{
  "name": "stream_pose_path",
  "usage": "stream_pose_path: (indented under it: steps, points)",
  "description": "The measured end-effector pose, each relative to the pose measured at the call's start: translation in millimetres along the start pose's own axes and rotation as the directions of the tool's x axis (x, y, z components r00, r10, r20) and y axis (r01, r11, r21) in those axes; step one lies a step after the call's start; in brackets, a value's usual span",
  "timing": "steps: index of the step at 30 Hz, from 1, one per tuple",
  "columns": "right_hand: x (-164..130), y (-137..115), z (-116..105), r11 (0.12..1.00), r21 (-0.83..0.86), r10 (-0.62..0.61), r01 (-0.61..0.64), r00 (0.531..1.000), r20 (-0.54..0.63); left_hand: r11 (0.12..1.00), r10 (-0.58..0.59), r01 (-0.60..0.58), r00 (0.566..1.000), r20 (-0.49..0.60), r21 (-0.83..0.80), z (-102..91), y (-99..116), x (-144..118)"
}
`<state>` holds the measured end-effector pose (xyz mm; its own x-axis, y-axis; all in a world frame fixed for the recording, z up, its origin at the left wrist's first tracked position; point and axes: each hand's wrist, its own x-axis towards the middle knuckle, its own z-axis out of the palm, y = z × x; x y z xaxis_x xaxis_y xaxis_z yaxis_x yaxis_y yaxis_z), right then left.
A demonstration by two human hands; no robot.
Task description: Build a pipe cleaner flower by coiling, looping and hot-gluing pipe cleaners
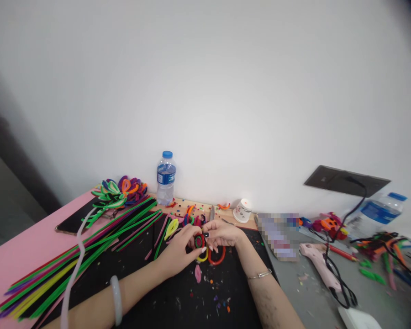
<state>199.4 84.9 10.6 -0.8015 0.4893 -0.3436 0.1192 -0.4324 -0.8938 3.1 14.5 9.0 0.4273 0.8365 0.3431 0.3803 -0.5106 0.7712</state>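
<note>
Both hands meet over the black mat (171,297). Held in the fingers of my left hand (178,246) is a small pipe cleaner coil (199,241) with red, green and dark rings. My right hand (222,234) pinches the coil's right side, its fingers bent and partly hiding it. Under the hands lie scissors (217,261) with red and yellow handle loops; their blade tip shows beyond my right hand. A yellow pipe cleaner loop (171,228) is left of the hands, and a pink petal shape (197,273) lies just below them.
Long pipe cleaners (71,260) spread over the left side, near finished pipe cleaner flowers (114,194) and a phone (77,218). A water bottle (166,178) and paper cup (242,210) stand by the wall. At right lie a glue gun (320,265) and its black cord.
</note>
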Motion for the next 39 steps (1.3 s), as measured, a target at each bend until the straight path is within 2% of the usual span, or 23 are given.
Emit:
stream_pose_path:
  steps: [17, 23, 33, 39]
  points:
    - [1.0, -0.7, 0.1, 1.0, -0.013, 0.015, -0.015, 1.0, 0.025, 0.999, 0.003, -0.003, 1.0, 0.001, 0.032, -2.1, 2.0, 0.9]
    - [0.5, 1.2, -1.3, 1.0, 0.022, -0.011, 0.011, 1.0, -0.003, 0.999, -0.005, 0.006, 1.0, -0.014, 0.031, -0.9, 0.2, 0.8]
    - [0.9, 0.4, -1.1, 1.0, 0.006, 0.013, -0.013, 1.0, -0.006, 1.0, 0.003, -0.003, 1.0, -0.011, 0.012, -0.3, 1.2, 0.7]
    - [2.0, 1.9, -2.5, 1.0, -0.008, 0.014, -0.015, 1.0, -0.007, 0.999, -0.039, 0.039, 0.999, -0.034, -0.013, 1.2, -2.0, 0.9]
